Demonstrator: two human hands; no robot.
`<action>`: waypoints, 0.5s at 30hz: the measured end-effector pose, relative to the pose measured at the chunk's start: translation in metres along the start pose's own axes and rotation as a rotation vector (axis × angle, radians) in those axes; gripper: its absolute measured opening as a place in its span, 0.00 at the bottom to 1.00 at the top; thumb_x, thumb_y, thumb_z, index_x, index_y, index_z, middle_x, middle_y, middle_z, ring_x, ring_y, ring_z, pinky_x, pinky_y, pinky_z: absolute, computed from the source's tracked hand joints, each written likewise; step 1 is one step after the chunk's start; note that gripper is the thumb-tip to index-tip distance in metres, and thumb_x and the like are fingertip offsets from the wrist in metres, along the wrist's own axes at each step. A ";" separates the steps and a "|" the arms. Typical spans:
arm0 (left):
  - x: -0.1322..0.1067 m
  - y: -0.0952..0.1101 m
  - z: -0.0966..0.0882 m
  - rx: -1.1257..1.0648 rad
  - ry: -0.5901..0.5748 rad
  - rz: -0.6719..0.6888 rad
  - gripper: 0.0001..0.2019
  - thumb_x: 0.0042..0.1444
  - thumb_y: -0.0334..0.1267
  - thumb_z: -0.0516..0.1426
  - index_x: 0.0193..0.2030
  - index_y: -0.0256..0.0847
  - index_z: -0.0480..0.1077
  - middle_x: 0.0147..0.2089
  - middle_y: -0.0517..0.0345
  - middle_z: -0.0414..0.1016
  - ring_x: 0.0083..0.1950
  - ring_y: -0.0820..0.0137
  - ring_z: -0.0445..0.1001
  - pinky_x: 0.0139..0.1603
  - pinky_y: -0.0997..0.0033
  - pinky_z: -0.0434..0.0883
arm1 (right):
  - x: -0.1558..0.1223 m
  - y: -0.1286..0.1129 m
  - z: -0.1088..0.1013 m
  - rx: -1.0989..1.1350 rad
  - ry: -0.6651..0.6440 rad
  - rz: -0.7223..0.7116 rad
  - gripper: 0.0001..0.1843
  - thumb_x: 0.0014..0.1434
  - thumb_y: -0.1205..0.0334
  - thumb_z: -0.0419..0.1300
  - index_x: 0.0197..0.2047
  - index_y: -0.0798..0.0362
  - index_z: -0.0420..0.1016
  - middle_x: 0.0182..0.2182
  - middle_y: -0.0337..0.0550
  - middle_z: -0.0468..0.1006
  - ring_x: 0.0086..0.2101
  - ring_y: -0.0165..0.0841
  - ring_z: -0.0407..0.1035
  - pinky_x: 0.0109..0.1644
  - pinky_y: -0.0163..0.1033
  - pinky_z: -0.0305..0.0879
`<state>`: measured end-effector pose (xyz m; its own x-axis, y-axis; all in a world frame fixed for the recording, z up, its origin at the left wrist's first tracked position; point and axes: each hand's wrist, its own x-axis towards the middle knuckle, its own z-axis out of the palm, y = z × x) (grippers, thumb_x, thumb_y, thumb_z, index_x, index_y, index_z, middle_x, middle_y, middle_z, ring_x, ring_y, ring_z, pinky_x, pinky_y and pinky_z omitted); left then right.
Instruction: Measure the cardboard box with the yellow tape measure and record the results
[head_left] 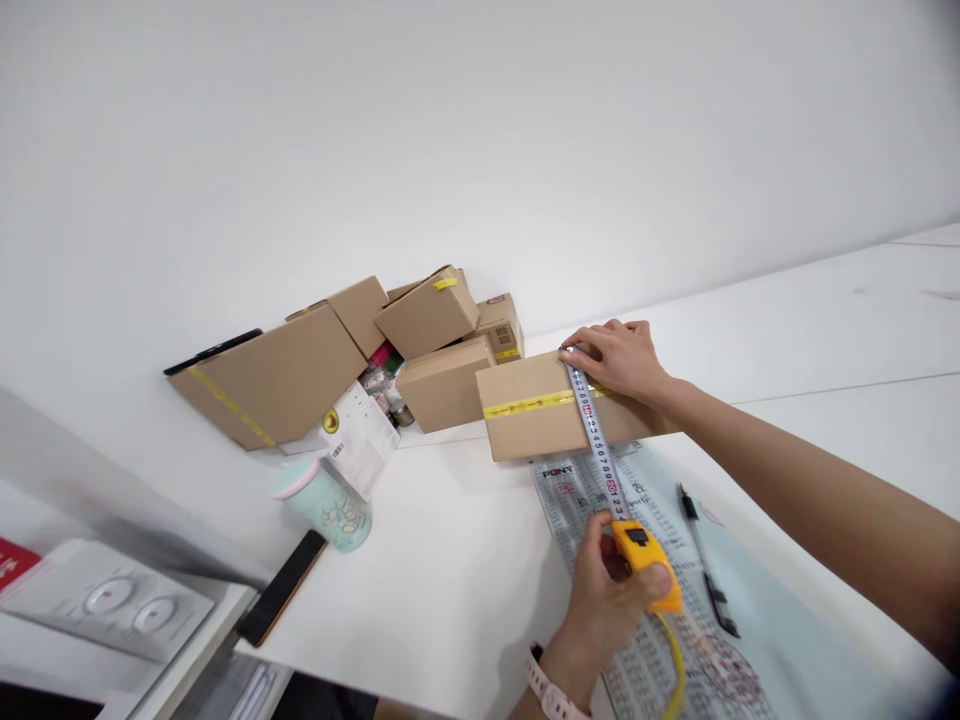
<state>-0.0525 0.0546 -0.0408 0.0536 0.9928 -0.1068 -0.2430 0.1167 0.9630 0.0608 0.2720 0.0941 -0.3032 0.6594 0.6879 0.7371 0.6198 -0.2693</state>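
In the lower middle, my left hand [600, 600], with a pale pink watch [551, 690] on its wrist, is closed around the yellow case of a tape measure [646, 562]. Its metal blade [595, 440] is drawn out over a taped cardboard box [529, 430] and beyond its near edge. At the box's far edge, my right hand [619, 358] pinches the blade's end, thumb and fingers against the cardboard. A yellow strap [675, 665] hangs from the case. Under the case lies a printed sheet [667, 500] marked PONY.
A black pen [709, 560] lies on the sheet, right of the case. Left of the box, several cardboard boxes [431, 320] lean by the wall. A mint tumbler [326, 505] and a dark flat slab [283, 588] are at the white table's [435, 560] left edge.
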 end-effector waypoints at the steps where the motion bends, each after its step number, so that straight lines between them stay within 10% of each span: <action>1: 0.000 -0.001 0.000 -0.005 0.004 -0.008 0.40 0.36 0.53 0.73 0.54 0.42 0.65 0.42 0.53 0.73 0.41 0.65 0.71 0.43 0.65 0.70 | -0.001 -0.001 0.000 -0.004 0.002 0.004 0.21 0.66 0.41 0.49 0.43 0.43 0.78 0.40 0.45 0.83 0.45 0.47 0.68 0.49 0.53 0.49; 15: -0.076 0.018 0.004 -0.055 -0.115 -0.046 0.41 0.33 0.54 0.74 0.54 0.40 0.68 0.41 0.52 0.72 0.42 0.62 0.72 0.45 0.63 0.69 | -0.041 -0.006 -0.024 0.262 -0.001 0.129 0.10 0.61 0.51 0.59 0.35 0.45 0.78 0.37 0.46 0.81 0.50 0.49 0.69 0.60 0.62 0.50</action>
<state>-0.0573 -0.0186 -0.0149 0.1761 0.9772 -0.1183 -0.2905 0.1664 0.9423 0.0831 0.2309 0.0840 -0.2179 0.7404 0.6358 0.5888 0.6193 -0.5194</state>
